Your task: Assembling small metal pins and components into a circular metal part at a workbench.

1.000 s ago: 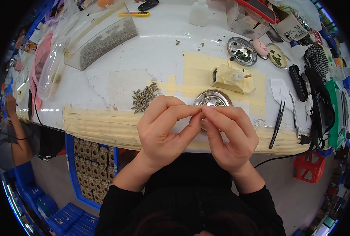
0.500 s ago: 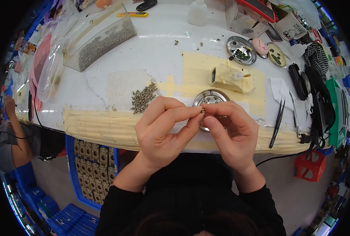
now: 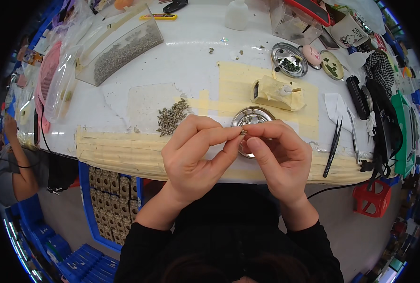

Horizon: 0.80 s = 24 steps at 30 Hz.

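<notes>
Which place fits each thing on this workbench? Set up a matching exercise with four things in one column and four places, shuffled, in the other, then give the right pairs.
Things
1. pile of small grey parts
2. black tweezers
3. round metal dish
4. clear tray of grey bits

Places
A. far left of the table, lying at a slant
B. just beyond the fingertips of both hands
C. right of the right hand, near the table's front edge
D. beyond the left hand, on the white tabletop

Pairs: 1-D, 2-C, 3-B, 4-A
</notes>
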Each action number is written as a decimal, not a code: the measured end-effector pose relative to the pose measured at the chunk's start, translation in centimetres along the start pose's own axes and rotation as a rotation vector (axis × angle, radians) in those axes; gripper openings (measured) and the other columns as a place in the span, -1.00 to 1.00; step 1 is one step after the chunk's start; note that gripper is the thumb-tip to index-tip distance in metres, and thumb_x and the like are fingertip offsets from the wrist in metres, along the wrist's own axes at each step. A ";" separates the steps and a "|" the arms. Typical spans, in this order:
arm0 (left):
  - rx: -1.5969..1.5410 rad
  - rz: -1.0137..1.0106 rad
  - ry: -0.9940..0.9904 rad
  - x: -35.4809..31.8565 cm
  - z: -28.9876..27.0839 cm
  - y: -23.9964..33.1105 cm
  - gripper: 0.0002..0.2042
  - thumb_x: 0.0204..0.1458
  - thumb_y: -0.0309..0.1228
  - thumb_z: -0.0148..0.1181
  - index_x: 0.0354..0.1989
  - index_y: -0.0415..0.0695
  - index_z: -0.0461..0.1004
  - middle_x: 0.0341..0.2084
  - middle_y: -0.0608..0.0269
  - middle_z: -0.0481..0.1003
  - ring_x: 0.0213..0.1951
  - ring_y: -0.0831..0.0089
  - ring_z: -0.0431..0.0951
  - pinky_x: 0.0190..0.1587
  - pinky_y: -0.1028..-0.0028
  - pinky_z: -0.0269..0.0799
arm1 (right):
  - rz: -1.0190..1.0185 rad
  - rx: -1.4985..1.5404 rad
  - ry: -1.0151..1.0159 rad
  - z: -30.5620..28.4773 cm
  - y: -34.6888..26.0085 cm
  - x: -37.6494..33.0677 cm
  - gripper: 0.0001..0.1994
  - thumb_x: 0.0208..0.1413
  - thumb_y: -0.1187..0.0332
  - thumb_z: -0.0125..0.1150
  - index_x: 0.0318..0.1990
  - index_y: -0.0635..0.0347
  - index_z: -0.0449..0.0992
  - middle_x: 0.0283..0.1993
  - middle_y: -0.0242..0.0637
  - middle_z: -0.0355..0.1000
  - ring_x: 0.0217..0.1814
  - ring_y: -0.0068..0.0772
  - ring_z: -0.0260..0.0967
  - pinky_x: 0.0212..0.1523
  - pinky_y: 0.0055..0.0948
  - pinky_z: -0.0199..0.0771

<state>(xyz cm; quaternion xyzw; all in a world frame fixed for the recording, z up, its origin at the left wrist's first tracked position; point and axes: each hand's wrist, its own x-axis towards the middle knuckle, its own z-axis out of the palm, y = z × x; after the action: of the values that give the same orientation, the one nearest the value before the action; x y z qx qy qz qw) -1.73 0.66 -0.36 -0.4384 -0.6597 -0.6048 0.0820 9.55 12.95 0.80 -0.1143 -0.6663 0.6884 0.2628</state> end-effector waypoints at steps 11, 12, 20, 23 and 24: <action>-0.518 -0.354 -0.162 0.3 -1.1 -0.6 -0.91 0.05 -0.64 0.29 -0.26 -0.32 0.60 -0.36 0.25 0.51 -0.31 0.59 0.48 -0.22 0.58 0.39 | -0.214 -0.186 0.021 0.2 -0.3 0.6 -0.78 0.10 0.65 0.25 -0.08 0.35 0.60 -0.22 -0.18 0.51 -0.24 -0.47 0.51 -0.25 -0.57 0.53; -0.568 -0.379 -0.169 0.4 -1.1 -0.6 -0.91 0.07 -0.64 0.28 -0.26 -0.33 0.59 -0.34 0.24 0.50 -0.29 0.59 0.48 -0.20 0.58 0.39 | -0.250 -0.230 0.013 0.3 -0.5 0.9 -0.78 0.09 0.65 0.25 -0.09 0.35 0.61 -0.24 -0.18 0.51 -0.26 -0.47 0.50 -0.26 -0.56 0.53; -0.736 -0.491 -0.198 0.7 -1.3 -0.5 -0.92 0.11 -0.63 0.24 -0.24 -0.34 0.57 -0.30 0.23 0.50 -0.25 0.59 0.49 -0.17 0.58 0.40 | -0.316 -0.295 -0.017 0.6 -0.9 2.0 -0.80 0.04 0.69 0.25 -0.17 0.31 0.63 -0.29 -0.22 0.51 -0.31 -0.48 0.49 -0.32 -0.56 0.53; -0.694 -0.462 -0.176 0.5 -1.2 -0.5 -0.92 0.10 -0.64 0.24 -0.24 -0.34 0.57 -0.31 0.24 0.50 -0.26 0.59 0.49 -0.17 0.58 0.40 | -0.295 -0.284 -0.010 0.7 -0.8 2.1 -0.82 0.04 0.69 0.26 -0.20 0.32 0.63 -0.29 -0.24 0.51 -0.32 -0.50 0.50 -0.32 -0.56 0.55; -0.676 -0.453 -0.173 0.5 -1.2 -0.7 -0.92 0.10 -0.64 0.24 -0.25 -0.34 0.57 -0.31 0.24 0.50 -0.26 0.59 0.49 -0.17 0.58 0.40 | -0.289 -0.279 -0.008 0.7 -0.7 2.1 -0.83 0.04 0.68 0.27 -0.20 0.32 0.62 -0.29 -0.25 0.51 -0.32 -0.50 0.50 -0.32 -0.56 0.55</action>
<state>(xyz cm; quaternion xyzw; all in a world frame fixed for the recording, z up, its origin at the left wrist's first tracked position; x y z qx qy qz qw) -3.00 -0.09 -0.19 -0.3336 -0.5083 -0.7511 -0.2572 7.53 13.40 1.98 -0.0500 -0.7657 0.5452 0.3377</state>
